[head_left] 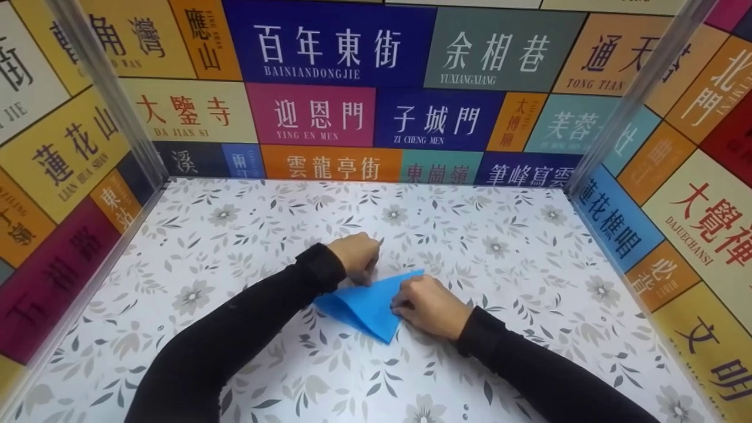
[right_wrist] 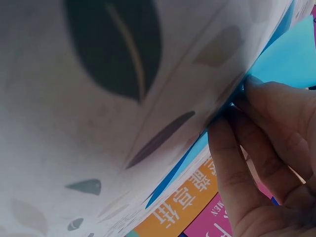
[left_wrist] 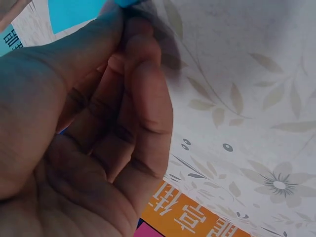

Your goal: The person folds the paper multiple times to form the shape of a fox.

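Far L we've got the yellow LIAN HUA SHAN sign panel (head_left: 70, 150), then our black L sleeve (head_left: 252, 320) reaching in over the floral-print table cover (head_left: 282, 223). Our L hand (head_left: 355, 258) is at the far edge of the blue paper sheet (head_left: 379, 305), fingers bent; in the L wrist view thumb + forefinger tips come tog. at the sheet's edge, so we read it as a pinch, tho the exact contact is partly hidden. Sheet itself is mid-table, btwn both hands, w/ a doubled-over look: near L edge bows up a bit & one pt. aims twd us. Looks like a fold is in hand, crease prob. not yet pressed. Next move, we'd say, calls for lining up the edges, steadying w/ L & running R fingers along the crease; risk is the top layer slipping. Our R hand (head_left: 432, 305) is clamped on the sheet's R edge, thumb one side, fingers the other, just paper btwn. Then the black R sleeve (head_left: 546, 364) and, far R, the cream DAJUECHANSI panel (head_left: 708, 205).
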Demonstrator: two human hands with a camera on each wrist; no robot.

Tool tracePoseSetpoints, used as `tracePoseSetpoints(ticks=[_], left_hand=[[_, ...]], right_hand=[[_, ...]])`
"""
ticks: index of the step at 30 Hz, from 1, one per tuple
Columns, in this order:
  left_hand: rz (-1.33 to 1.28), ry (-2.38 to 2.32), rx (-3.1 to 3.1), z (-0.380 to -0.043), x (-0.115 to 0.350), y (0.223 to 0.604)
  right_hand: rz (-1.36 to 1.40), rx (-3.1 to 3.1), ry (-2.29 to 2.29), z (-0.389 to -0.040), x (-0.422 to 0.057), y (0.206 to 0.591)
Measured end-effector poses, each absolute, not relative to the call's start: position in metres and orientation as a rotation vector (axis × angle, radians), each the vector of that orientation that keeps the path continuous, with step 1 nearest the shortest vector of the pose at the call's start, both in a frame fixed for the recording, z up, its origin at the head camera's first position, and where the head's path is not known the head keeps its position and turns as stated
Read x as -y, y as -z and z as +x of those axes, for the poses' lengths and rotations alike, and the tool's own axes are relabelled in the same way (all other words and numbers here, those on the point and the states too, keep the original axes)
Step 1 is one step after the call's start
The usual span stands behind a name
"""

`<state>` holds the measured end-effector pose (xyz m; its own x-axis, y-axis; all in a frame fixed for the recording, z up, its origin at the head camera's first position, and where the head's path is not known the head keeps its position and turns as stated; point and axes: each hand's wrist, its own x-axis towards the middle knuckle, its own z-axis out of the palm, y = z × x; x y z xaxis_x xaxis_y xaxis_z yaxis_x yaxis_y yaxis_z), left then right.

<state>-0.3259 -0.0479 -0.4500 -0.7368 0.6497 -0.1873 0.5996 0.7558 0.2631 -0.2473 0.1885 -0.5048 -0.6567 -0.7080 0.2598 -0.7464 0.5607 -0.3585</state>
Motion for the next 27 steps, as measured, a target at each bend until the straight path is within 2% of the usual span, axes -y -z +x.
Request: tracePoseSetpoints(ticks=[15,27], left_hand=[[1.003,-0.372,-2.703,-0.321,0.068,0.457],[0.911,-0.418,-2.699,-0.315,0.078,0.459]], right_hand=[[1.25,2.666,-0.666,-0.247,-0.188,0.507],[1.245,2.695,-0.664,-0.248,-0.187,0.506]])
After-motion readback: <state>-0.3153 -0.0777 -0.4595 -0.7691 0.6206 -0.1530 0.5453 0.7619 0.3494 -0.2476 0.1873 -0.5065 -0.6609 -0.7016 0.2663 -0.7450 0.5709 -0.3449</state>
